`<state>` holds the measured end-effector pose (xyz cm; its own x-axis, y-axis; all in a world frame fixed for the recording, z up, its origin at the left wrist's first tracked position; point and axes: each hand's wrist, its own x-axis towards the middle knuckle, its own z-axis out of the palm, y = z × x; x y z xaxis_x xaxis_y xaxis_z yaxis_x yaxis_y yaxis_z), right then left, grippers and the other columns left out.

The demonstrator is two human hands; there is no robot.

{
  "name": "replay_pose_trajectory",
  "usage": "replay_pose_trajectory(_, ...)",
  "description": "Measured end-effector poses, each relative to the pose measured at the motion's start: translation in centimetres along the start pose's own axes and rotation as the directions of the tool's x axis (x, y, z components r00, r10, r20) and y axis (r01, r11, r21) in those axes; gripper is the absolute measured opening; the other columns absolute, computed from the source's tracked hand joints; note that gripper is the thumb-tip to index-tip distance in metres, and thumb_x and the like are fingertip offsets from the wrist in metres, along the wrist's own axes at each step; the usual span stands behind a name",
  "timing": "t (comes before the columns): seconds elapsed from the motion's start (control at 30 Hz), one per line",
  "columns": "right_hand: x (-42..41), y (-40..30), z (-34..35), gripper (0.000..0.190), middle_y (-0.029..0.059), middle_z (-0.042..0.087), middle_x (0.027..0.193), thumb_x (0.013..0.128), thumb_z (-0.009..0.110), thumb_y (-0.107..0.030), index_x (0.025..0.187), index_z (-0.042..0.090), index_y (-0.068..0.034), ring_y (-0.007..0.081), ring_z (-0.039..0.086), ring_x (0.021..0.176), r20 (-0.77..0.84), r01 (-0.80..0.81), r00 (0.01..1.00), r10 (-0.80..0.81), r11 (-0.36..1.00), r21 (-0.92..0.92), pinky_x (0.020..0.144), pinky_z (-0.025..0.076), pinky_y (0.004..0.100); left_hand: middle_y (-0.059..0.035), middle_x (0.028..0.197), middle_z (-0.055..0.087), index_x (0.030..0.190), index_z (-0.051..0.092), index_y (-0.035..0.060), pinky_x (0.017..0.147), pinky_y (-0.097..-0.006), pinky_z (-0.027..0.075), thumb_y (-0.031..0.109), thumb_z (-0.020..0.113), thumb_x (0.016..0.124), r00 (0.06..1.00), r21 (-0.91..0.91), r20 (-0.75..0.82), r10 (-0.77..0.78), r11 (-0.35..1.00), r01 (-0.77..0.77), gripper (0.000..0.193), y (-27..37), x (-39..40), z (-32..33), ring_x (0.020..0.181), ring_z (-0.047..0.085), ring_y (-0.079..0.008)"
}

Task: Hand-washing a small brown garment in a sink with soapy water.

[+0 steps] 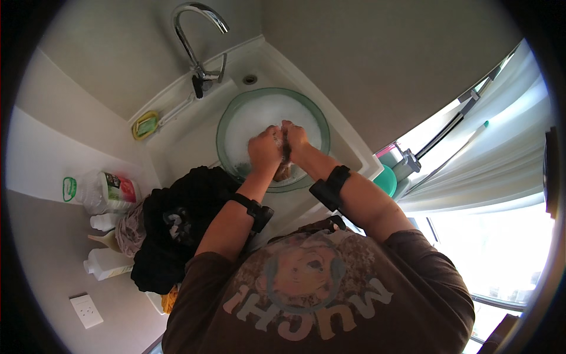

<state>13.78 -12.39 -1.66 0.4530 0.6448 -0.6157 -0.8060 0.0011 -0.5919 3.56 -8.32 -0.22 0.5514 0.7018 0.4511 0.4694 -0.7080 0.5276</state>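
Note:
My left hand (pixel 266 148) and my right hand (pixel 296 140) meet over a round, green-tinted basin (pixel 223 152). White suds (pixel 261 110) cover most of the water in it. Both hands grip a wet, dark brown cloth (pixel 283 171), its lower end hanging toward me into the foamy water. Fingers and foam hide much of the cloth. The basin stands inside a white sink (pixel 181 152). At the sink's near left, close to my left forearm, lies a heap of black clothing (pixel 177 230) with a pale print.
A chrome faucet (pixel 180 33) rises behind the basin. In the left corner sits a yellow soap dish (pixel 138 135) with green soap (pixel 147 126). Detergent bottles (pixel 117 192) line the left side beside mauve fabric (pixel 131 230). A teal bucket (pixel 385 180) and curtain (pixel 486 163) are at right.

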Motion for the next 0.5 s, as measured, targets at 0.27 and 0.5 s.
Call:
replay_pose_trajectory(0.27, -1.0, -1.4, 0.4, 0.028, 0.0061, 0.056, 0.080, 0.096, 0.053, -0.036, 0.084, 0.055, -0.010, 0.0218, 0.054, 0.075, -0.045, -0.134, 0.990, 0.137, 0.989, 0.060, 0.070, 0.048, 0.0401, -0.0163, 0.064, 0.060, 0.080, 0.061, 0.0056, 0.059, -0.0456, 0.045, 0.021, 0.057, 0.091, 0.995, -0.145, -0.085, 0.056, 0.987, -0.068, 0.020, 0.7, 0.6, 0.4, 0.065, 0.061, -0.0361)
replay_pose_trajectory(0.5, 0.0, -3.2, -3.7, 0.040, 0.0063, 0.057, 0.105, 0.092, 0.060, -0.028, 0.126, 0.050, -0.009, 0.0184, 0.058, 0.089, 0.436, 0.622, 0.772, -0.461, 0.687, -0.375, 0.077, 0.052, 0.0345, -0.0120, 0.108, 0.060, 0.114, 0.055, -0.0013, 0.082, -0.0442, 0.050, 0.037, 0.049, 0.099, 0.731, -0.881, 0.430, -0.530, -0.069, 0.468, 0.041, -2.9, 3.7, -1.4, 0.099, 0.061, -0.0262)
